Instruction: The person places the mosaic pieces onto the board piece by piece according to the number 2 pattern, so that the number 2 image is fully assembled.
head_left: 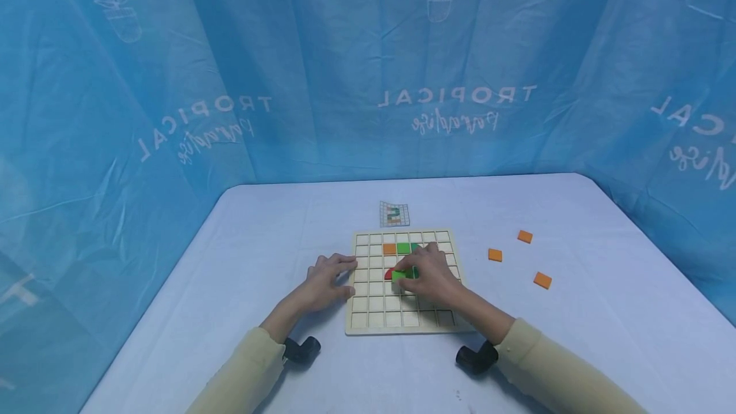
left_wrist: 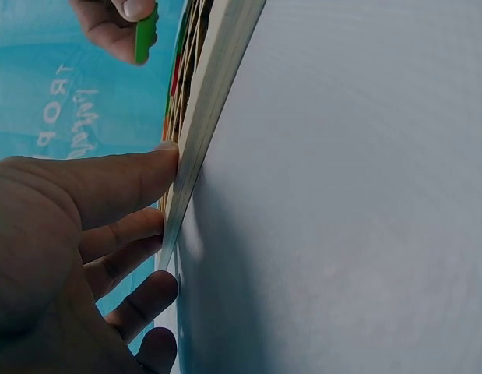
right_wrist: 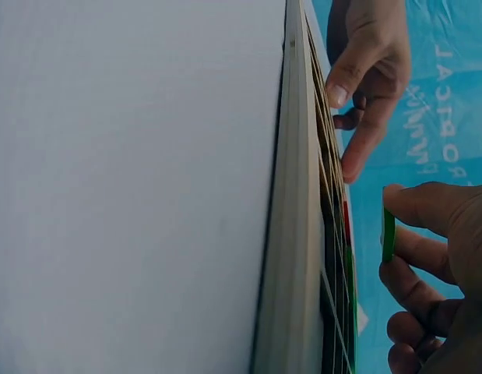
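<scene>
A square wooden grid board (head_left: pixel 402 331) lies on the white table in the head view. My left hand (head_left: pixel 324 283) is at its left side, thumb and fingertips touching the edge, as the left wrist view also shows. My right hand (head_left: pixel 431 273) is over the middle of the board and pinches a light green tile (right_wrist: pixel 389 235) between thumb and fingers, raised above the grid. On the board sit an orange tile (head_left: pixel 390 248), a light green tile (head_left: pixel 403 248), a dark green piece (head_left: pixel 415 246) and a red piece (head_left: pixel 388 273). The right hand partly covers pieces near it.
Right of the board lie three orange tiles, one nearer the board (head_left: pixel 495 255), one farther back (head_left: pixel 525 236), one nearer the front (head_left: pixel 542 280). Behind the board is a small printed grid card (head_left: pixel 394 214). A blue printed curtain (head_left: pixel 345 50) surrounds the table.
</scene>
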The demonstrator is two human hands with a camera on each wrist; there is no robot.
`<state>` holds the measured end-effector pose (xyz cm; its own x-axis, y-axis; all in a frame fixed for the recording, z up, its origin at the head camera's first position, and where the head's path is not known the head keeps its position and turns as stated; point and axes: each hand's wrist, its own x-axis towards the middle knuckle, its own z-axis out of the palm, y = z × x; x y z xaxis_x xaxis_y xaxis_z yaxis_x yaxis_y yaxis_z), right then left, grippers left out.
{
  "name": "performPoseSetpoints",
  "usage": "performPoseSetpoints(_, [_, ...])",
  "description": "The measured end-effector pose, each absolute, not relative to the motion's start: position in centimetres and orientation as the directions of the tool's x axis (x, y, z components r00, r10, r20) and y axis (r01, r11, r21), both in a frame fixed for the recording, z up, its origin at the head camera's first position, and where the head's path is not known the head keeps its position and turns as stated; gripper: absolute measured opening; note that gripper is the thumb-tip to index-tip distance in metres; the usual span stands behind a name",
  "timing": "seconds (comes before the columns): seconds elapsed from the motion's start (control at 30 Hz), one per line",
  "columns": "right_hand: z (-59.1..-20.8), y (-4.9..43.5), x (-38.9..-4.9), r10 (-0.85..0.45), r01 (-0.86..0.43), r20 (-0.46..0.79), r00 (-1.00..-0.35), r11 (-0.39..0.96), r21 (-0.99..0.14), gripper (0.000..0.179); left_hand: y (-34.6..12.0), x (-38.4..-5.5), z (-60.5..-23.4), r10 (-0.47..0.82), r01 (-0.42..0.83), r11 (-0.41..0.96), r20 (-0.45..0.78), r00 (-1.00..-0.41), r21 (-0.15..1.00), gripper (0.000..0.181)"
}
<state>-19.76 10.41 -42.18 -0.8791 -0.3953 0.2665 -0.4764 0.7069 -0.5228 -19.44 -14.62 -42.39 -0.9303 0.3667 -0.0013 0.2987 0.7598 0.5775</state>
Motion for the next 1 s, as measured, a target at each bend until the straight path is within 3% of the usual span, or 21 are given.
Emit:
performPoseSetpoints(0.5, [-42.7,9.4,-19.6,-0.459,-0.533,0.271,-0.846,0.71,-0.461,0.013,-14.6,-19.3,-42.4,0.37,0.305,0.76,0.004,-0.929,0.574,0.055])
performPoseSetpoints(1.0, [-42.9,8.9,-19.7,-0.453,-0.514,0.242,-0.858,0.751,-0.415,0.017,-14.6,-19.3,-42.3,0.357,0.286,0.759,-0.007,-0.934,0.585,0.056])
